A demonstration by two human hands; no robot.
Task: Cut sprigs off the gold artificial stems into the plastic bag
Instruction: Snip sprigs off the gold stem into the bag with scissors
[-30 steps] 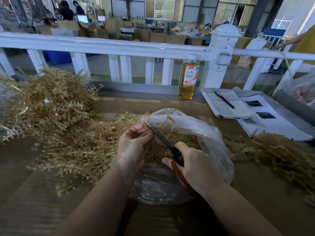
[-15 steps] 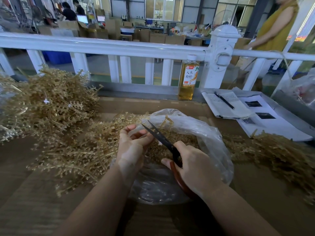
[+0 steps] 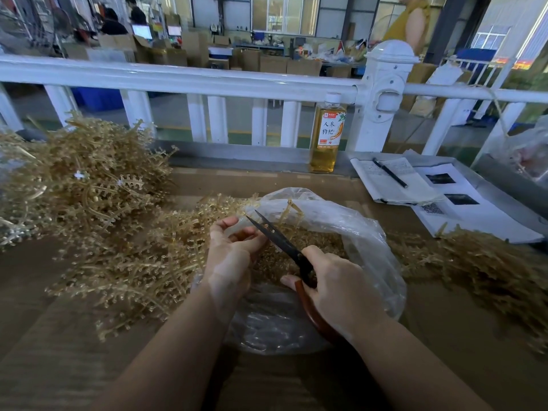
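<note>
Head view, left to right: gold stems [image 3: 89,188] heaped on the table; left hand [image 3: 231,250] pinches one light, springy stem; right hand [image 3: 335,289] grips scissors [image 3: 278,238] over the plastic bag [image 3: 370,232]. Best held near the cut.

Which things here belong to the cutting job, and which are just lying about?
Job: left hand, right hand, black-bladed scissors, clear plastic bag, gold artificial stems.
Lying about: amber drink bottle, black pen, open paper booklet.
</note>
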